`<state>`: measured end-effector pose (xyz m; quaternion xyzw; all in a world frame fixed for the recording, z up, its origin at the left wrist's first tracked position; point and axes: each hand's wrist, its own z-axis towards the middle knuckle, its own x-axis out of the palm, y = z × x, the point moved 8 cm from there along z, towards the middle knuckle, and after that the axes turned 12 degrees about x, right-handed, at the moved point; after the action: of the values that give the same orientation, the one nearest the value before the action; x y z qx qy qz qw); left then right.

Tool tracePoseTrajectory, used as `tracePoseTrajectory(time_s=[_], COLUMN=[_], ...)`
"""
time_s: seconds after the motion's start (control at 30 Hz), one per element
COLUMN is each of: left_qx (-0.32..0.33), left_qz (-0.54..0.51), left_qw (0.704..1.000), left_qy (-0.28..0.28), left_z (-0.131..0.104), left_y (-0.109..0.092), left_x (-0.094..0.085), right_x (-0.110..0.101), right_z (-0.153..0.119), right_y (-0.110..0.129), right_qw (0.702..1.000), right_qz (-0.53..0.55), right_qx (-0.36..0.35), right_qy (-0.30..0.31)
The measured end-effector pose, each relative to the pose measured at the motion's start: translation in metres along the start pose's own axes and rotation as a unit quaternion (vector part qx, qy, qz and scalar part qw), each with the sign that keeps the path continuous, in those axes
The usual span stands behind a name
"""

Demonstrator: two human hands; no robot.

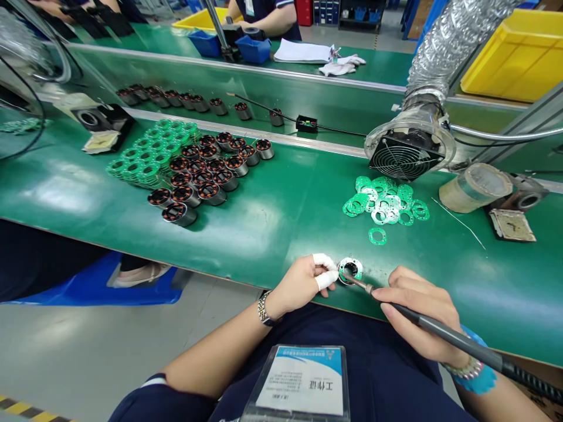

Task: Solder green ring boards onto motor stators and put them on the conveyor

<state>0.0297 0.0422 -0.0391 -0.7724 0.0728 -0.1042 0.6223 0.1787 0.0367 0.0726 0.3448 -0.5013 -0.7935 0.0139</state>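
Observation:
My left hand [303, 281], with white covers on two fingers, is closed at the left edge of a motor stator [350, 271] topped by a green-and-white ring board. Its fingertips press together against the rim; any small wire between them is too small to make out. A soldering iron [422, 322] lies in the closed grip of my right hand [426, 310]. The iron's metal tip touches or nearly touches the board's lower left side. Just beyond the stator lies a single green ring board [377, 236], with a loose pile of ring boards [387, 200] behind it.
Several stators [211, 170] stand at left beside stacked green boards [152, 152]. A fume fan [407, 155] with a foil duct overhangs the bench. A round tub [475, 186] and an iron stand with sponge [512, 224] are right. A co-worker [268, 17] sits across the divider.

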Motion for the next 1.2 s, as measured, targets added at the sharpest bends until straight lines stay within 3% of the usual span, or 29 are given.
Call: tracePoseTrajectory(time_s=[0.2,0.33,0.4,0.47,0.57,0.67,0.73,0.8,0.87,0.93,1.03,1.07,1.13,1.2], left_qx=[-0.005,-0.009,-0.011,-0.011,-0.006,-0.005,-0.007,-0.011,-0.015,-0.013,-0.004,0.000,0.013,0.030], left_qz=[-0.001,0.010,0.022,0.032,0.038,0.044,0.045,0.033,0.022,0.031,0.068,0.075,0.077,0.073], left_qw=[1.000,1.000,1.000,0.999,0.999,0.999,0.999,0.999,1.000,0.999,0.998,0.997,0.997,0.997], left_qy=[-0.002,-0.003,-0.003,0.000,0.007,0.008,0.004,0.001,0.005,0.005,-0.005,-0.010,-0.018,-0.024], left_z=[0.000,-0.001,-0.001,-0.001,0.000,0.000,-0.002,-0.004,-0.006,-0.008,-0.010,-0.009,-0.008,-0.005], left_y=[0.000,0.000,0.001,0.002,0.004,0.005,0.004,0.003,0.003,0.004,0.007,0.008,0.007,0.004], left_x=[0.000,0.000,0.000,0.000,0.001,0.001,0.000,0.001,0.003,0.005,0.005,0.005,0.006,0.006], right_x=[-0.011,-0.031,-0.053,-0.086,-0.145,-0.181,-0.185,-0.171,-0.140,-0.098,-0.021,-0.003,0.019,0.027], right_z=[-0.002,-0.006,-0.008,-0.012,-0.021,-0.017,-0.012,-0.009,-0.008,-0.006,0.001,0.001,0.002,0.003], right_y=[0.007,0.003,-0.012,-0.036,-0.074,-0.110,-0.124,-0.123,-0.107,-0.086,-0.058,-0.053,-0.050,-0.051], right_qw=[1.000,0.997,0.989,0.963,0.885,0.868,0.879,0.893,0.908,0.929,0.979,0.986,0.991,0.991], right_qz=[-0.002,-0.027,-0.054,-0.100,-0.217,-0.235,-0.221,-0.197,-0.172,-0.159,-0.126,-0.105,-0.078,-0.068], right_qx=[-0.008,0.005,0.035,0.070,0.101,0.119,0.139,0.158,0.165,0.163,0.114,0.099,0.090,0.091], right_qy=[-0.012,-0.066,-0.134,-0.240,-0.400,-0.420,-0.399,-0.373,-0.343,-0.291,-0.114,-0.088,-0.065,-0.068])
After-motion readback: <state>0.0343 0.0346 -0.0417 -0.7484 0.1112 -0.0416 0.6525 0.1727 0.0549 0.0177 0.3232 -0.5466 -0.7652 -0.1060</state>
